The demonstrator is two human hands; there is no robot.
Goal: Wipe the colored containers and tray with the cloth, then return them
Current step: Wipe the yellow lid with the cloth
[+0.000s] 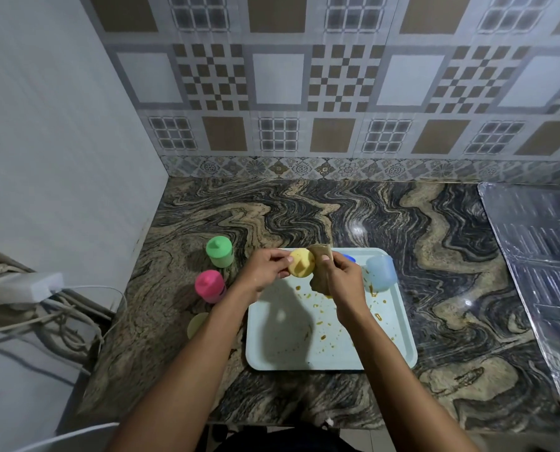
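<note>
On the far left, off the edge of the counter (304, 210), a white power strip (24, 286) lies among loose cables. On the swirled brown-and-black stone, left of the tray, stand two capped containers. The green container (220, 251) is farther back, with a bright green lid over a paler body. The pink container (209, 286) stands just in front of it, also upright. Nearer still is a pale yellow cup (196, 324), open-topped and partly hidden by the left forearm.

The left hand (265, 270) is over the far edge of the tray, its fingers and thumb curled round the yellow lid (301, 266). This is a round, soft-yellow disc with a raised ridge across it, its top turned toward the camera. The right hand (340, 277) has its fingers closed on the cloth (321, 256). The cloth is a bunched brownish rag pressed against the lid's right side, with a fold hanging below the hand.

Under both hands lies the tray (272, 353), pale blue-green and rectangular with rounded corners. Its right half is speckled with yellow-brown smears and crumbs. A blue lid (351, 258) peeks out behind the right hand. A translucent blue container (382, 272) stands in the tray's far right corner. Well to the right, a crinkled foil sheet (532, 249) covers the counter.
</note>
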